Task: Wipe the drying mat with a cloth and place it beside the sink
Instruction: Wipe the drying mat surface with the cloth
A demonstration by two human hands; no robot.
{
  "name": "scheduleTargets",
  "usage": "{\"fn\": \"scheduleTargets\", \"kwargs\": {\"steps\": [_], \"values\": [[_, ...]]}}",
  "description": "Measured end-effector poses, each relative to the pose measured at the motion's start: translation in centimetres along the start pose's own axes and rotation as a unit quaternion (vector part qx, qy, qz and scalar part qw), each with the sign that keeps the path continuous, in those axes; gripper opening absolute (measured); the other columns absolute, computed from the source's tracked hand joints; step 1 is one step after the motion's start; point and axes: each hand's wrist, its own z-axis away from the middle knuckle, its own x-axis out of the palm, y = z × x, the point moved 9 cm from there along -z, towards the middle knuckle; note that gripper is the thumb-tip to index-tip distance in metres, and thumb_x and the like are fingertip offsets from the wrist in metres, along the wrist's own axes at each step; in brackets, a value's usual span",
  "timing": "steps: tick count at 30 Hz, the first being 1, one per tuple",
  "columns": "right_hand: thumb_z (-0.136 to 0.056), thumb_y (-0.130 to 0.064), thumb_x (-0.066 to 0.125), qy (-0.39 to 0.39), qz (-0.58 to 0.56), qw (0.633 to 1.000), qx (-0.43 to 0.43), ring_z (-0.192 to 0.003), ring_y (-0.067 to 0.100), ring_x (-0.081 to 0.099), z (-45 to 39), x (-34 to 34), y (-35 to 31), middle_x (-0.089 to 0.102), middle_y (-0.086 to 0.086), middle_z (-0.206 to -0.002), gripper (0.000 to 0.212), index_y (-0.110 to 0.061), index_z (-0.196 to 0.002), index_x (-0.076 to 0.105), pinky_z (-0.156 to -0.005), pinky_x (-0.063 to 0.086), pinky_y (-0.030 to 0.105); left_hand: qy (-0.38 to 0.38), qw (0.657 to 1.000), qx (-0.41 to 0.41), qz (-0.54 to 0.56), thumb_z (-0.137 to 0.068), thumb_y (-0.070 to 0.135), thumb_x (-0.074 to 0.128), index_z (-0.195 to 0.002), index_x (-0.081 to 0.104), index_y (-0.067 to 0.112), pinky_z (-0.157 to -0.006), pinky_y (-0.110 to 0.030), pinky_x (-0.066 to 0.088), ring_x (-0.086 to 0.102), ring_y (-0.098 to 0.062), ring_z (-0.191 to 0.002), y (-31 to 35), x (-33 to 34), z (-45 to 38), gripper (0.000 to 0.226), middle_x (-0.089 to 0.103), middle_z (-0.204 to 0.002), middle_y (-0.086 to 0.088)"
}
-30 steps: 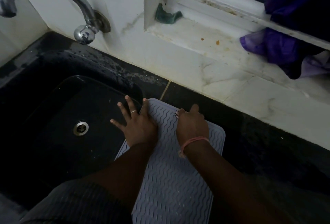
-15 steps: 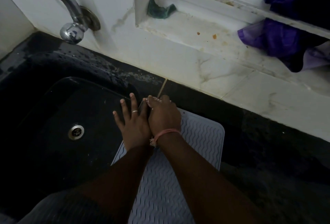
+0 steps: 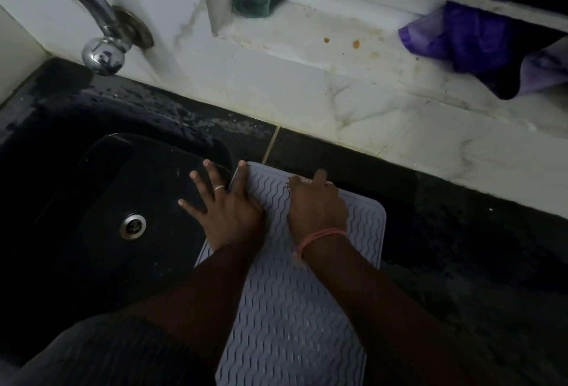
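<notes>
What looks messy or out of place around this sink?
The mat hangs partly over the sink edge, not fully on the counter. Orange spots stain the ledge.

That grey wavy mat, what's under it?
The mat lies mostly on the dark counter, its left edge overhanging the black sink. The left hand presses it flat; the right hand curls over its far edge. Anything directly beneath is covered.

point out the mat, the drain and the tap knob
mat (image 3: 295,324): head view, on its ribbed middle below the hands
drain (image 3: 132,226): head view, on the metal ring in the sink floor
tap knob (image 3: 103,56): head view, on its round chrome end
</notes>
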Motion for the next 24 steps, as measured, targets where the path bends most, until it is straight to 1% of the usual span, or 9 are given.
{"fn": "scheduleTargets", "kwargs": {"steps": [5,7,10,12,15,17,20,21,24], "values": [[-0.100,-0.017,0.049,0.030,-0.008,0.999,0.042,-0.110,0.035,0.059,1.6,0.4,3.3,0.043,0.021,-0.137,0.042,-0.018,-0.142,0.052,-0.084,0.055,0.040,0.007,1.000,-0.004,0.002,-0.099,0.043,0.027,-0.159,0.016,0.048,-0.116,-0.078,-0.003,-0.020,-0.040,-0.155,0.0,-0.3,0.1,0.060,-0.009,-0.172,-0.012],[-0.099,-0.016,0.049,0.037,-0.038,0.997,0.062,-0.104,0.034,0.062,2.0,0.8,3.9,0.046,0.020,-0.133,0.040,-0.018,-0.139,0.055,-0.084,0.055,0.038,0.010,1.000,-0.003,0.005,-0.098,0.043,0.024,-0.159,0.018,0.047,-0.116,-0.077,-0.004,-0.019,-0.040,-0.156,0.1,-0.4,0.2,0.062,-0.007,-0.172,-0.014],[-0.096,-0.015,0.051,0.043,-0.103,0.990,0.090,-0.095,0.032,0.065,1.9,0.7,4.4,0.047,0.018,-0.131,0.033,-0.019,-0.127,0.062,-0.079,0.053,0.033,0.013,1.000,0.006,0.003,-0.100,0.041,0.024,-0.160,0.019,0.044,-0.118,-0.074,-0.004,-0.018,-0.039,-0.156,0.5,-0.7,0.5,0.060,-0.006,-0.172,-0.015],[-0.096,-0.017,0.052,0.052,-0.126,0.988,0.078,-0.092,0.030,0.064,1.6,0.1,3.9,0.048,0.015,-0.129,0.038,-0.023,-0.133,0.061,-0.076,0.052,0.031,0.021,1.000,0.021,-0.007,-0.102,0.040,0.027,-0.160,0.022,0.040,-0.120,-0.072,-0.003,-0.018,-0.038,-0.157,0.9,-0.8,0.6,0.059,-0.007,-0.172,-0.014],[-0.097,-0.022,0.053,0.076,-0.143,0.986,0.023,-0.100,0.032,0.064,0.8,-0.9,1.0,0.048,0.012,-0.129,0.051,-0.031,-0.147,0.050,-0.082,0.055,0.037,0.050,0.997,0.045,-0.027,-0.100,0.040,0.035,-0.157,0.031,0.035,-0.122,-0.067,-0.004,-0.014,-0.038,-0.157,1.5,-1.3,0.8,0.058,-0.003,-0.173,-0.011],[-0.099,-0.025,0.052,0.097,-0.149,0.984,0.001,-0.106,0.033,0.063,-0.1,-1.3,-0.9,0.049,0.011,-0.130,0.046,-0.033,-0.145,0.052,-0.083,0.057,0.041,0.049,0.995,0.082,-0.018,-0.097,0.044,0.043,-0.156,0.036,0.034,-0.125,-0.060,-0.007,-0.010,-0.037,-0.158,2.6,-0.9,1.0,0.060,0.000,-0.174,-0.008],[-0.105,-0.034,0.045,0.083,-0.125,0.989,-0.016,-0.122,0.034,0.052,-1.2,-1.0,-2.8,0.043,0.010,-0.140,0.036,-0.031,-0.141,0.055,-0.087,0.053,0.042,0.021,0.990,0.142,-0.014,-0.100,0.049,0.052,-0.160,0.032,0.031,-0.128,-0.056,0.003,-0.002,-0.037,-0.159,3.7,0.8,1.2,0.065,0.011,-0.173,-0.007],[-0.107,-0.034,0.043,0.066,-0.105,0.992,-0.023,-0.126,0.034,0.048,-1.5,-0.7,-3.2,0.039,0.010,-0.144,0.037,-0.030,-0.143,0.053,-0.089,0.052,0.043,0.013,0.989,0.149,-0.018,-0.100,0.052,0.049,-0.161,0.029,0.030,-0.128,-0.055,0.005,-0.001,-0.037,-0.159,3.8,1.2,1.1,0.067,0.014,-0.172,-0.007],[-0.108,-0.031,0.041,0.053,-0.051,0.997,-0.035,-0.127,0.035,0.046,-1.4,-1.0,-3.4,0.037,0.013,-0.145,0.038,-0.023,-0.144,0.051,-0.090,0.052,0.043,-0.003,0.989,0.143,-0.022,-0.092,0.063,0.021,-0.163,0.026,0.028,-0.129,-0.048,0.000,-0.001,-0.036,-0.159,4.0,1.0,0.9,0.079,0.014,-0.172,-0.006]]}}
